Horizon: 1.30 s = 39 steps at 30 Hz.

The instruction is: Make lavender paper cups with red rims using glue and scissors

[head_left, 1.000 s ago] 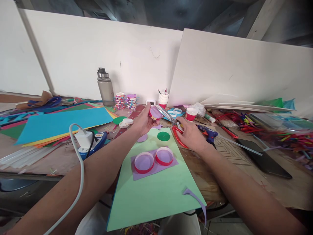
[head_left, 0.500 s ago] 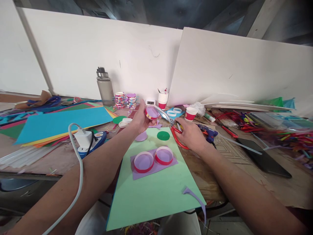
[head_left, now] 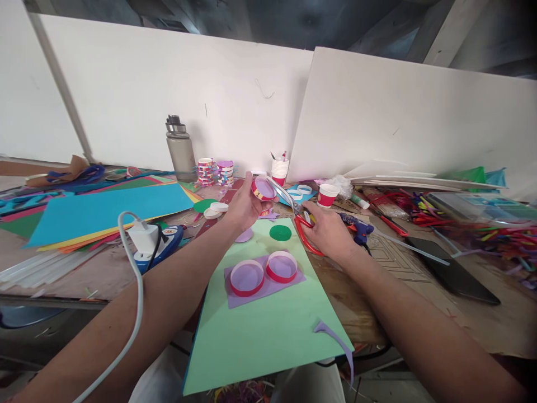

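Observation:
My left hand (head_left: pixel 246 206) grips a shallow paper-cup ring (head_left: pixel 264 189) with a red patterned side and a purple paper face. In my right hand (head_left: pixel 329 228) are scissors (head_left: pixel 305 232) with orange-red handles, their blades reaching to the ring's right edge. Below, two red-and-white rings (head_left: pixel 246 291) stand on a purple paper piece (head_left: pixel 239 301), which lies on a light green sheet (head_left: pixel 268 341). A green disc (head_left: pixel 280 233) and a purple disc (head_left: pixel 244 235) rest near the sheet's far end. A curled purple offcut (head_left: pixel 335 336) hangs over its right edge.
Coloured sheets (head_left: pixel 113 212) and a plugged-in power strip (head_left: pixel 157 246) are on the left. Along the back stand a bottle (head_left: pixel 180 154), ring stacks (head_left: pixel 205 172) and paper cups (head_left: pixel 279 169). A glue gun (head_left: pixel 358 228) and a dark tablet-like slab (head_left: pixel 453 274) lie on the right.
My left hand has shifted slightly right and tilted the ring, now partly covering the small white clock behind it. My right hand has stayed nearly in place with the scissors.

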Tool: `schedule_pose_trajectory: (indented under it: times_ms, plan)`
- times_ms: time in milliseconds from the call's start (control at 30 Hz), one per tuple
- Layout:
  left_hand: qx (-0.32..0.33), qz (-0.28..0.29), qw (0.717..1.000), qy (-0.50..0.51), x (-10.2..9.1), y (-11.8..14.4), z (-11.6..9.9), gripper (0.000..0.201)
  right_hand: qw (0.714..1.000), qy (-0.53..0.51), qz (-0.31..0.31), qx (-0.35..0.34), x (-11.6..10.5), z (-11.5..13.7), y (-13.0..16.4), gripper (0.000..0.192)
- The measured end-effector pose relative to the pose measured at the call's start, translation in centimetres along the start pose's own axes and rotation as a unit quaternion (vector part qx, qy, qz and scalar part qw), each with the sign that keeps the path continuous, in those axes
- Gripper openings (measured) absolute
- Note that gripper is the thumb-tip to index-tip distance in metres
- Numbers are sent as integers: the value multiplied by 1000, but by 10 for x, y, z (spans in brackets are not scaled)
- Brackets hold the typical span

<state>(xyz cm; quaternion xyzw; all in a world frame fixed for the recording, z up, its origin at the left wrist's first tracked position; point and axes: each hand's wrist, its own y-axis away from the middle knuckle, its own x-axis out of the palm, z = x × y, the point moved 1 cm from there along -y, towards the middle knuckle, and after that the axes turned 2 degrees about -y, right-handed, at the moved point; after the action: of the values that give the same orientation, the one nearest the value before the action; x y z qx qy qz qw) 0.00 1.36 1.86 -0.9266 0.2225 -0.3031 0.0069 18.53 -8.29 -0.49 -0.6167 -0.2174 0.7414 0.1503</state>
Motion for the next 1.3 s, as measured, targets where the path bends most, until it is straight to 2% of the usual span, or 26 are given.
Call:
schedule_pose_trajectory:
  times_ms: [200, 367, 533, 767, 933, 1033, 1200, 1300]
  plan:
    - [-30, -17, 999, 10, -1, 0, -10, 55, 1000, -8, 21, -1, -4, 3, 1, 37]
    - [-31, -27, 999, 8, -1, -1, -9, 50, 1000, -5, 19, -11, -2, 1, 1, 42]
    - [-72, -12, 997, -11, 0, 2, -5, 46, 999, 0, 28, -15, -2, 2, 2, 46]
    - [-103, -6, 994, -33, 1, 3, -10, 53, 998, 31, 45, 8, -7, 9, 1, 40]
    - [-94, -8, 995, -26, -1, 1, -12, 62, 998, 35, 48, 5, -8, 9, 0, 39]
    - [-66, -14, 998, -19, -1, 1, -11, 64, 998, 33, 52, 11, -8, 10, 0, 39]
    - [2, -4, 1000, -24, 0, 3, -9, 61, 999, 26, 39, 19, -7, 7, 1, 39]
    - [11, -17, 999, -31, -1, 2, -9, 58, 1000, 11, 26, -1, -5, 2, 1, 41]
